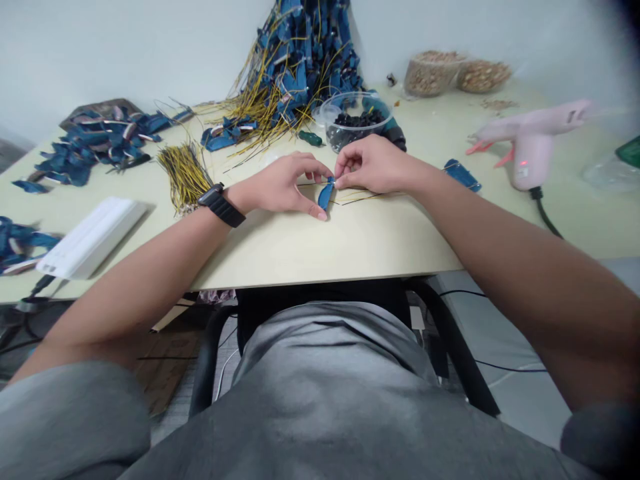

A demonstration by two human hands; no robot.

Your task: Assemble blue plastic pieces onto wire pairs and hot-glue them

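A small curved blue piece [325,195] stands tilted between the thumb and fingers of my left hand [283,183], just above the table. My right hand [373,165] pinches at the upper end of this piece; what exactly lies between its fingertips is too small to make out. Thin yellow and black wires [357,196] run out to the right beneath my right hand. Beside my left wrist lies a bundle of yellow and black wires [185,173].
Behind my hands are a clear tub [345,137] of small black parts, a green-handled tool [311,138] and a tall heap of blue wired pieces [300,73]. More blue pieces [85,147] and a white box [95,237] sit left; a pink glue gun [533,143] stands right.
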